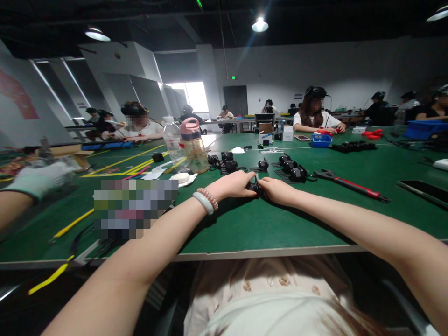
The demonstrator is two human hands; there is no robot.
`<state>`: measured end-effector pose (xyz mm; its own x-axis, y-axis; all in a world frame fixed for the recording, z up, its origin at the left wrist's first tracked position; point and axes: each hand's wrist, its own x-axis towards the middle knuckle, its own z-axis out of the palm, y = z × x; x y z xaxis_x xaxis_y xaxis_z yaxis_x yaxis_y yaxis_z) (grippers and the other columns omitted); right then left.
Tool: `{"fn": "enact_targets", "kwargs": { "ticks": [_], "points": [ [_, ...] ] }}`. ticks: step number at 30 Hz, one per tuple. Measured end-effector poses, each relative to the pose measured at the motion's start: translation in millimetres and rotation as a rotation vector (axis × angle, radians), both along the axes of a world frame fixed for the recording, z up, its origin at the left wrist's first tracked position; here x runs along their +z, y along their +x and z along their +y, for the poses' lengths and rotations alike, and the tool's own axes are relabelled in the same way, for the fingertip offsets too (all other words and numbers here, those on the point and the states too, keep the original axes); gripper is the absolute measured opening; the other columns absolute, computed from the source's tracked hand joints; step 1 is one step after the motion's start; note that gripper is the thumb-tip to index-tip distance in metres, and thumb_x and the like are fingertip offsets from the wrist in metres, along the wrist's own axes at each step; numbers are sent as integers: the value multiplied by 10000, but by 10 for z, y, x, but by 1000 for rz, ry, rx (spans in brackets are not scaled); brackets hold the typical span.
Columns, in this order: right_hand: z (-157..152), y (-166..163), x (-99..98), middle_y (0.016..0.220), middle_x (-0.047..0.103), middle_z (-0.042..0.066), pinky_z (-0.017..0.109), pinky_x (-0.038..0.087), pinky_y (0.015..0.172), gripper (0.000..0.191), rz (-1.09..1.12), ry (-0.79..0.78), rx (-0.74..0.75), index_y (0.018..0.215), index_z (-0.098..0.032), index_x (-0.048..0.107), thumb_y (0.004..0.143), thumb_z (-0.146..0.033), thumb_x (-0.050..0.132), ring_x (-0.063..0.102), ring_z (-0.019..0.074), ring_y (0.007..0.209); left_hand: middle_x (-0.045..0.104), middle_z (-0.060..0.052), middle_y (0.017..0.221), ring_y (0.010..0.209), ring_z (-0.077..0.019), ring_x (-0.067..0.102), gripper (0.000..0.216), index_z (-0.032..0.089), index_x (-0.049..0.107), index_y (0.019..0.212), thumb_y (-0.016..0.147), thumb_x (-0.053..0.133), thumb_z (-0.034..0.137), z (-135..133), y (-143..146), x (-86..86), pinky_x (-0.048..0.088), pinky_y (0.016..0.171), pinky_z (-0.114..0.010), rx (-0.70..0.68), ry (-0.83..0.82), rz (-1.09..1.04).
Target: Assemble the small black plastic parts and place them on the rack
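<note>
My left hand (238, 184) and my right hand (277, 190) meet over the green table, both with fingers closed on one small black part (254, 187). The fingers cover most of it, so its exact kind does not show. Just beyond the hands, a similar black unit (263, 164) sits on a dark slotted piece. Several more black units (290, 165) stand in a row at the right, and another cluster (229, 164) lies beyond my left hand.
An adjustable wrench (353, 184) with red-and-black handle lies right of my hands. A pink-lidded bottle (193, 147) and a clear plastic bottle (171, 142) stand at left. A co-worker's gloved hand (44, 184) is at far left. A phone (425, 192) lies at far right.
</note>
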<state>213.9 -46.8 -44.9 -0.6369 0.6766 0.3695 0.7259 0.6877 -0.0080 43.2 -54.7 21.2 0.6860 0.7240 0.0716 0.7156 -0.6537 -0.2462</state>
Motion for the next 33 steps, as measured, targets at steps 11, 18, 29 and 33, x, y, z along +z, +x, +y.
{"fn": "enact_targets", "kwargs": {
  "ticks": [11,18,29,33],
  "points": [
    [7,25,-8,897,556,81,246,359,674,173,-15,-24,47,896,-147,488,814,-228,359,532,162,797,592,-79,801,697,-190,565,481,166,434,1038,702,425,509,23,-1,-51,365,546,-243,-19,24,26],
    [5,32,-6,909,555,91,248,361,688,166,-6,-54,69,894,-135,490,804,-200,367,529,160,811,587,-71,780,678,-180,565,472,156,433,1033,701,427,491,22,13,-87,355,526,-234,-38,33,21],
    [-3,41,3,911,558,87,241,366,696,165,6,-49,89,885,-134,489,806,-195,359,529,161,825,594,-67,745,641,-174,566,459,148,429,1062,728,389,461,37,-7,-104,352,503,-231,-98,70,3],
    [-16,40,8,913,557,87,243,366,699,165,3,-56,89,895,-133,488,805,-192,363,529,162,828,598,-69,744,635,-173,565,460,148,426,1069,730,390,458,27,-6,-97,352,502,-231,-104,69,2]
  ]
}}
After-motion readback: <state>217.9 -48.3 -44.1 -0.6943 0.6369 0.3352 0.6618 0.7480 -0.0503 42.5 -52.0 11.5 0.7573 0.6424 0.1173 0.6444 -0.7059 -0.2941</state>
